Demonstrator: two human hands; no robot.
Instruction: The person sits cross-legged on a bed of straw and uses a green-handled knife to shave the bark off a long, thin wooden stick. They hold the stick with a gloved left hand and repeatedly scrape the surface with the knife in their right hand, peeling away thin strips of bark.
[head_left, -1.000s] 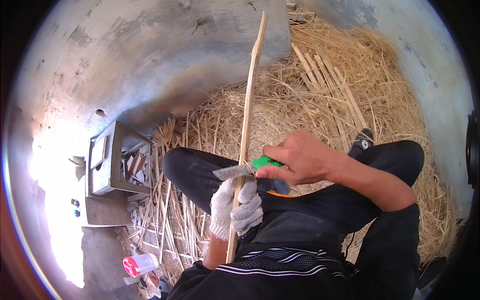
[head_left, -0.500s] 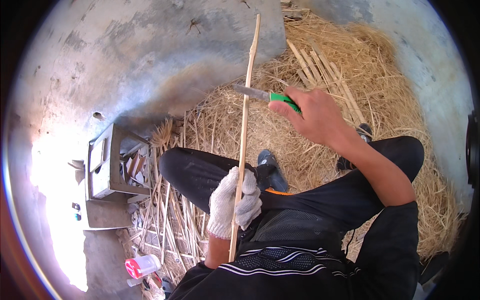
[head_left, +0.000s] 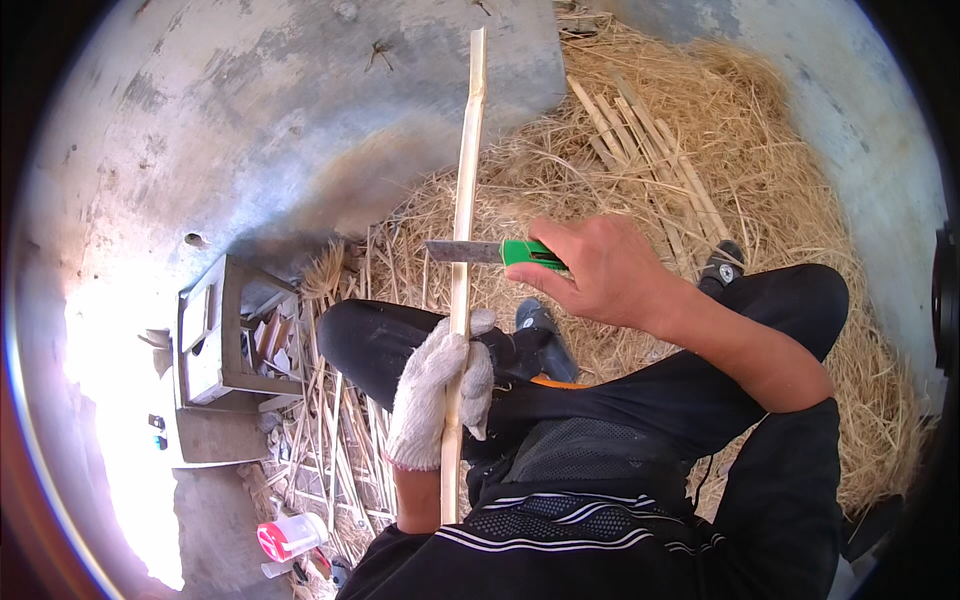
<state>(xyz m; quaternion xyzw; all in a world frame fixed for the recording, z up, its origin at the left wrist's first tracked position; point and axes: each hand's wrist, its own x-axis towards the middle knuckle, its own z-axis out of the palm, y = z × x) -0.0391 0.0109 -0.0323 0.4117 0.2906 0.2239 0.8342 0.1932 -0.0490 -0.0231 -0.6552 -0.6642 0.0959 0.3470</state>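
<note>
My left hand (head_left: 430, 395), in a white knit glove, is closed around a long pale bamboo strip (head_left: 467, 180). The strip stands nearly upright in the head view, from my lap toward the wall, with a kink near its far end. My bare right hand (head_left: 605, 272) grips a green-handled utility knife (head_left: 517, 252). Its grey blade lies across the strip, a little beyond the gloved fingers. Whether the edge bites into the strip, I cannot tell.
Shavings (head_left: 770, 180) heap over the floor, with several split strips (head_left: 640, 135) on top. More thin strips (head_left: 335, 440) lie left of my leg. A box-like stand (head_left: 225, 370) and a red-lidded clear jar (head_left: 290, 537) are at left. Walls (head_left: 250, 120) rise beyond.
My right hand has brought the knife nearer to me along the strip. The strip has turned and shifted left, and my left hand has moved slightly left with it.
</note>
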